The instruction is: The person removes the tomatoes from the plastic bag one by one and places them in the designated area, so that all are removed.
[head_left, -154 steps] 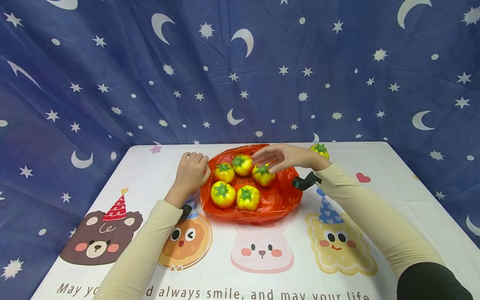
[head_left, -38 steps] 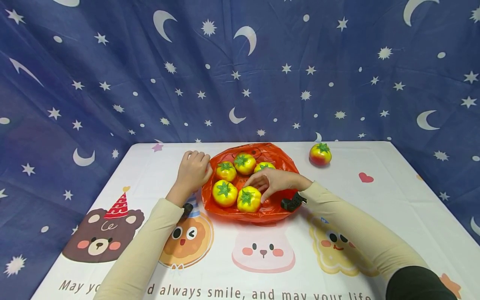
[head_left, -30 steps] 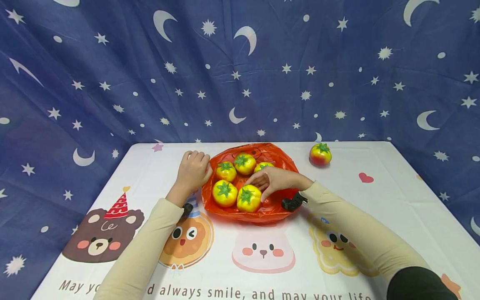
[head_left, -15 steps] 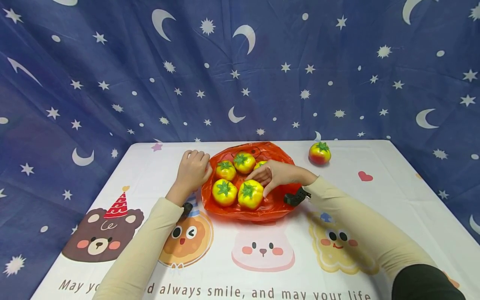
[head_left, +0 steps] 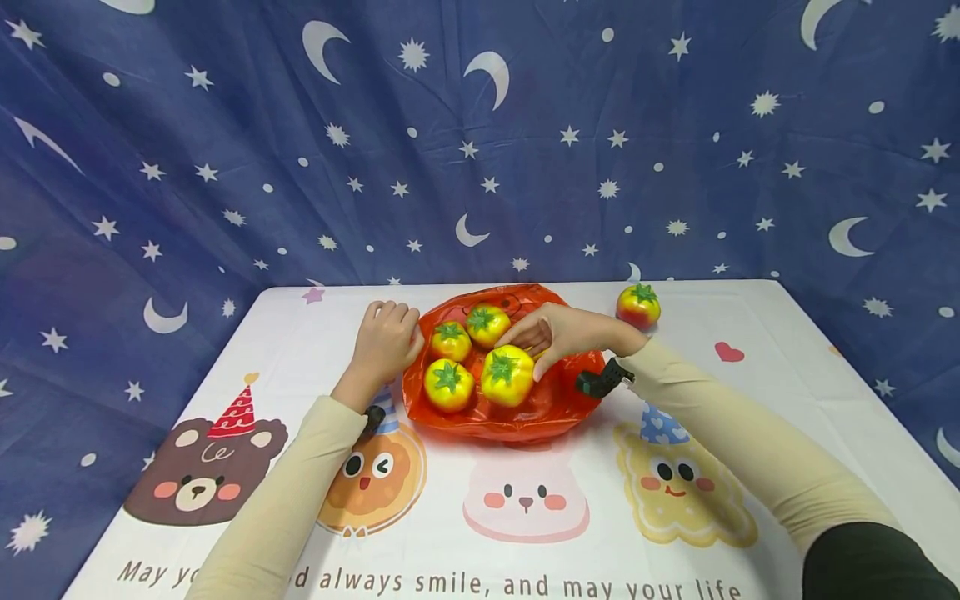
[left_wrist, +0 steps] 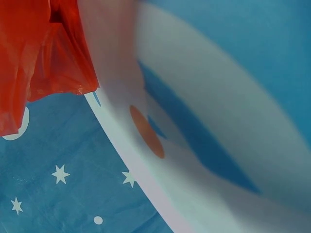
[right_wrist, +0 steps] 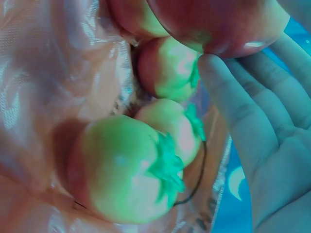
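My left hand is curled at the left rim of the red plastic bag, gripping its edge; the bag's folds hang at the upper left of the left wrist view. A yellow tomato-like fruit with a green leafy top is pinched between the thumb and fingers of my right hand, raised over the bag. The right wrist view shows this held fruit above the fingers. Several similar fruits lie in the bag, among them one at the front left; another is mostly hidden behind my right hand.
Another red and yellow fruit stands on the white printed tablecloth behind my right forearm. A blue curtain with moons and stars hangs along the table's far edge.
My right hand has lifted the front fruit and moved it slightly back and right. The fruit behind is now more covered by that hand. My left hand has stayed at the bag's rim.
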Action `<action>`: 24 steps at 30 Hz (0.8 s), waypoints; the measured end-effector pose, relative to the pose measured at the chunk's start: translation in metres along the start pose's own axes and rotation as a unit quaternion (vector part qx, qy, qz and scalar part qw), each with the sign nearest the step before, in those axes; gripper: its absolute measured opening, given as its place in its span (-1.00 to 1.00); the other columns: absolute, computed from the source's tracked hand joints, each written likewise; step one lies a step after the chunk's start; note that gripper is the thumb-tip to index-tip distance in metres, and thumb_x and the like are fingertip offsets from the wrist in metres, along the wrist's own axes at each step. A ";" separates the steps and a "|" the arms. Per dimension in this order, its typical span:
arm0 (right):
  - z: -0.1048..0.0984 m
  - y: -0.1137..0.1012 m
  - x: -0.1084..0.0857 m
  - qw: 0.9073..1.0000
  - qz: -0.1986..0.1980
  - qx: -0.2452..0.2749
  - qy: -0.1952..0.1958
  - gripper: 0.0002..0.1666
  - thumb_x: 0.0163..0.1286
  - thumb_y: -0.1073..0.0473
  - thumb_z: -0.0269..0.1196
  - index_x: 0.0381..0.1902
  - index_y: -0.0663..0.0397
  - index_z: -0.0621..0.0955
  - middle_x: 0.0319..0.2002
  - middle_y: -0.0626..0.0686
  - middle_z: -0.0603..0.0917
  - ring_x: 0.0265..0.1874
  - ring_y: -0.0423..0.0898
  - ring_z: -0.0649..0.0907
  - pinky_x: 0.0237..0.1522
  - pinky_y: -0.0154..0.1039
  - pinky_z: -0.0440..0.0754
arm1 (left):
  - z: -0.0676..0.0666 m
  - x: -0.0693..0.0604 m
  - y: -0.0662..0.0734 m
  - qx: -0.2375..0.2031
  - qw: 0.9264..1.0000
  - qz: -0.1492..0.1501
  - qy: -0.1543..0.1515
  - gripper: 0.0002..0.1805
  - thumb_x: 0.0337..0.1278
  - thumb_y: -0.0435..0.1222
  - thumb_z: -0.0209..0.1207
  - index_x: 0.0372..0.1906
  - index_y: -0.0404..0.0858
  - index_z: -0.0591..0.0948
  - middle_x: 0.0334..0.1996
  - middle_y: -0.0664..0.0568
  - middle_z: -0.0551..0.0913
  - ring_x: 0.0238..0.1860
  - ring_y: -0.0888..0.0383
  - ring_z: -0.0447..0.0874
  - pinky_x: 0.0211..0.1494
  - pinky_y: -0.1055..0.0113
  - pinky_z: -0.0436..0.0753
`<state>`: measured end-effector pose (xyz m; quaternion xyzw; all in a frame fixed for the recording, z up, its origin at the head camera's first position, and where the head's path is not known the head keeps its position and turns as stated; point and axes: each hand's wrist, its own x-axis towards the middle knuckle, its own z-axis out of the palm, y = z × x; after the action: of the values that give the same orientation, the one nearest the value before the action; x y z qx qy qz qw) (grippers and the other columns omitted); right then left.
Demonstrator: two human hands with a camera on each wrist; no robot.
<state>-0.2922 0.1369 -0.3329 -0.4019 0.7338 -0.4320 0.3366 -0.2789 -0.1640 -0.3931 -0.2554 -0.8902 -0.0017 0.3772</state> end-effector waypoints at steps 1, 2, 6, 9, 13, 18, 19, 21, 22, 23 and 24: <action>-0.001 -0.003 -0.001 1.000 -0.001 -0.004 0.000 -0.22 -0.02 0.22 0.42 0.19 0.37 0.44 0.17 0.31 0.51 0.21 0.14 0.51 0.14 -0.08 0.53 | 0.000 0.000 0.000 0.000 1.000 0.000 0.001 -0.87 -0.04 -0.31 0.13 -0.46 -0.33 0.54 -0.52 -0.13 0.60 -0.38 -0.08 0.54 -0.04 0.03 0.51; -0.002 -0.005 -0.003 1.000 0.000 -0.008 0.001 -0.22 -0.02 0.23 0.42 0.19 0.37 0.45 0.17 0.31 0.52 0.22 0.13 0.51 0.14 -0.07 0.53 | 0.000 0.000 0.000 0.000 1.000 0.001 0.003 -0.87 -0.04 -0.31 0.14 -0.46 -0.33 0.54 -0.52 -0.13 0.60 -0.38 -0.08 0.54 -0.04 0.04 0.51; -0.007 -0.012 -0.007 0.999 0.015 -0.027 0.011 -0.23 -0.03 0.24 0.43 0.19 0.29 0.47 0.17 0.24 0.54 0.23 0.09 0.51 0.16 -0.09 0.52 | 0.001 -0.001 0.000 0.001 1.000 0.003 0.004 -0.87 -0.05 -0.31 0.15 -0.46 -0.32 0.54 -0.53 -0.13 0.60 -0.38 -0.08 0.54 -0.04 0.04 0.50; -0.011 -0.016 -0.011 0.999 0.023 -0.036 0.021 -0.23 -0.05 0.24 0.44 0.18 0.25 0.48 0.17 0.22 0.55 0.23 0.08 0.51 0.15 -0.11 0.53 | 0.001 0.000 0.000 0.007 1.000 0.005 0.005 -0.87 -0.05 -0.31 0.14 -0.47 -0.33 0.54 -0.54 -0.12 0.59 -0.39 -0.07 0.54 -0.04 0.05 0.50; -0.016 -0.020 -0.015 0.999 0.016 -0.043 0.025 -0.21 -0.05 0.24 0.44 0.20 0.28 0.46 0.19 0.24 0.53 0.24 0.11 0.49 0.14 -0.08 0.53 | 0.001 0.000 0.000 0.013 1.000 0.007 0.012 -0.88 -0.06 -0.32 0.14 -0.49 -0.33 0.52 -0.56 -0.12 0.57 -0.40 -0.07 0.54 -0.05 0.04 0.51; -0.022 -0.024 -0.022 0.998 0.022 -0.041 0.034 -0.19 -0.05 0.23 0.44 0.22 0.26 0.45 0.21 0.24 0.51 0.23 0.10 0.50 0.12 -0.05 0.54 | 0.000 0.000 0.000 0.010 1.000 0.004 0.008 -0.88 -0.06 -0.33 0.14 -0.50 -0.34 0.52 -0.56 -0.13 0.57 -0.40 -0.08 0.54 -0.05 0.03 0.51; -0.023 -0.025 -0.024 0.998 0.026 -0.040 0.037 -0.19 -0.05 0.23 0.44 0.22 0.25 0.45 0.21 0.23 0.51 0.22 0.09 0.52 0.11 -0.08 0.55 | 0.000 0.000 0.000 0.009 1.000 0.003 0.006 -0.88 -0.05 -0.33 0.13 -0.49 -0.34 0.52 -0.56 -0.13 0.57 -0.40 -0.08 0.54 -0.04 0.03 0.51; -0.026 -0.025 -0.027 0.998 0.033 -0.034 0.044 -0.19 -0.04 0.23 0.44 0.22 0.24 0.45 0.20 0.23 0.51 0.19 0.07 0.55 0.08 -0.11 0.58 | -0.001 0.000 0.001 0.009 1.000 0.001 0.003 -0.88 -0.05 -0.33 0.13 -0.49 -0.34 0.52 -0.55 -0.13 0.57 -0.39 -0.08 0.54 -0.04 0.04 0.51; -0.027 -0.025 -0.029 0.998 0.034 -0.034 0.048 -0.19 -0.04 0.23 0.44 0.22 0.24 0.45 0.20 0.24 0.52 0.17 0.06 0.56 0.06 -0.14 0.59 | -0.001 0.000 0.001 0.008 1.000 0.001 0.002 -0.88 -0.05 -0.33 0.13 -0.49 -0.34 0.52 -0.55 -0.13 0.57 -0.39 -0.08 0.54 -0.04 0.04 0.51; -0.028 -0.025 -0.031 0.997 0.035 -0.034 0.052 -0.20 -0.04 0.23 0.44 0.22 0.24 0.45 0.20 0.24 0.52 0.16 0.06 0.57 0.04 -0.15 0.60 | -0.001 0.000 0.001 0.008 1.000 0.001 0.000 -0.88 -0.04 -0.33 0.13 -0.49 -0.34 0.52 -0.55 -0.13 0.57 -0.39 -0.08 0.54 -0.04 0.04 0.51; -0.029 -0.025 -0.033 0.997 0.036 -0.035 0.054 -0.20 -0.03 0.23 0.44 0.22 0.25 0.45 0.20 0.24 0.52 0.16 0.06 0.57 0.04 -0.17 0.60 | -0.001 0.000 0.001 0.008 1.000 0.001 0.000 -0.88 -0.04 -0.33 0.13 -0.49 -0.34 0.52 -0.55 -0.13 0.58 -0.39 -0.08 0.54 -0.04 0.04 0.51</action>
<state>-0.2941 0.1688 -0.2935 -0.3629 0.7799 -0.4144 0.2973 -0.2776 -0.1636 -0.3926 -0.2529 -0.8902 0.0057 0.3790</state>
